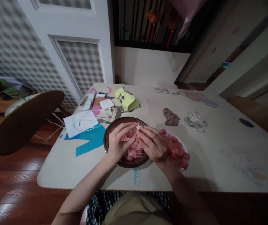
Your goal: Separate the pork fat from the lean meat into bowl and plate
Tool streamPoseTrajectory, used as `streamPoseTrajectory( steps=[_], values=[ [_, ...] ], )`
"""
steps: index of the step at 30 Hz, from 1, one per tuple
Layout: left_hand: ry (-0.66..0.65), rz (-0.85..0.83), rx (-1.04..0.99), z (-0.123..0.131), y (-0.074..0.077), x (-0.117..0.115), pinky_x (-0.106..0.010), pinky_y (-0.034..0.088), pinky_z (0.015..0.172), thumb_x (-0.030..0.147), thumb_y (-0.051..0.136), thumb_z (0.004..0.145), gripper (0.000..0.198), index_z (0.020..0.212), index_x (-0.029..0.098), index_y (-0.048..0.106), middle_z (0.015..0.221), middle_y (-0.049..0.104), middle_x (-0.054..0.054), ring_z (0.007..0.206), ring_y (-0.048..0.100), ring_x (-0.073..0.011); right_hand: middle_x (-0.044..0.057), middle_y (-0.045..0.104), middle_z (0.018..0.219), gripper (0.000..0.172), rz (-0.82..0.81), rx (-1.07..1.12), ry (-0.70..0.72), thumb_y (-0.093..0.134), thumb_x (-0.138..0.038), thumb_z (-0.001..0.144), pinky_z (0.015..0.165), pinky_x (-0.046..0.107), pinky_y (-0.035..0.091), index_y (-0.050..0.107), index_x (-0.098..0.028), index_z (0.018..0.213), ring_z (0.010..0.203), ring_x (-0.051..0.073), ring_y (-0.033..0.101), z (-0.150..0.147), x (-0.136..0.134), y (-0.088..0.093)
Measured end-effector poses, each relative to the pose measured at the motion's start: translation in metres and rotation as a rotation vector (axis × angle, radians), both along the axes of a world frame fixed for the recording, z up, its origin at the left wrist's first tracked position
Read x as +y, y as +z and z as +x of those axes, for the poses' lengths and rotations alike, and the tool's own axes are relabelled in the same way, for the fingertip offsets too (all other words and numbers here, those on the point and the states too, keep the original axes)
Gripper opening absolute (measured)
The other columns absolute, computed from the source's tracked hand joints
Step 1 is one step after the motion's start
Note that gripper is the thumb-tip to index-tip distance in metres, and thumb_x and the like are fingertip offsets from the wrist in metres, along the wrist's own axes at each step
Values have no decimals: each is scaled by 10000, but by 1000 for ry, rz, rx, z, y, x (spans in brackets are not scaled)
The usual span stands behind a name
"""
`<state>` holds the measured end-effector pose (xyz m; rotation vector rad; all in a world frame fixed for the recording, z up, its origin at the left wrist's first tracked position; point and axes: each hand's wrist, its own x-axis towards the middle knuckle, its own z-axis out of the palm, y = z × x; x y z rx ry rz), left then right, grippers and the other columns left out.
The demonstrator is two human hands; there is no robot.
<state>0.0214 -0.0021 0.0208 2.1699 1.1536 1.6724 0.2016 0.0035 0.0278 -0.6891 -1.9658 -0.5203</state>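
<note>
Over a dark brown round bowl, both hands meet with fingertips pressed together. A small pale pink piece of meat shows between them. My left hand comes in from the left side, its fingers curled in a pinch around the piece. From the right, my right hand pinches at the same piece. Lying in the bowl is a heap of pink sliced meat, partly hidden by the hands. A white plate piled with redder chunks of meat stands against the right hand's side, partly covered by it.
Behind the bowl are a yellow-green packet, a white box and a small white device. White paper with a cable lies left. A brown cloth and a clear glass dish sit right. A wooden chair stands left.
</note>
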Motion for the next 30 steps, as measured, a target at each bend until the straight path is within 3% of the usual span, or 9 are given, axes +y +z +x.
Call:
streamPoseTrajectory(
  steps=[4,11,15,26,30],
  values=[
    [-1,-4,-11,-6,-9,-3,-283,580,975,168,700,909,351,1256,224,692,1187,741,-70,1071,714,-167,84,789,1081,310,-25,5,8,697,-65,890,956,329,628,715,-190,1173,1118,197,709,-6,-4,-3],
    [-60,-66,-46,-6,-11,-2,-305,579,980,146,694,903,299,1192,221,700,1151,728,-67,1073,697,-170,87,786,1118,345,-81,84,84,681,-59,897,923,347,662,684,-181,1219,1115,210,739,-12,-2,-15],
    [-110,-103,-14,-6,-14,1,-340,582,996,166,670,923,275,1192,219,694,1162,727,-82,1103,695,-190,51,806,1051,370,-68,117,35,688,-58,897,895,282,658,673,-201,1237,979,168,779,-11,-2,-19],
    [-220,-70,110,-8,-17,5,-362,592,1003,176,628,956,306,1252,238,673,1226,729,-87,1173,691,-207,50,811,1025,387,-20,120,-98,720,-83,878,894,290,640,666,-222,1235,937,186,788,3,-1,-16],
    [-201,-50,110,-10,-19,6,-394,553,1089,139,604,957,383,1328,230,627,1295,709,-97,1253,658,-215,74,803,1048,393,-72,169,-16,692,-57,876,895,315,647,648,-204,1239,1002,194,775,1,2,-16]
  ],
)
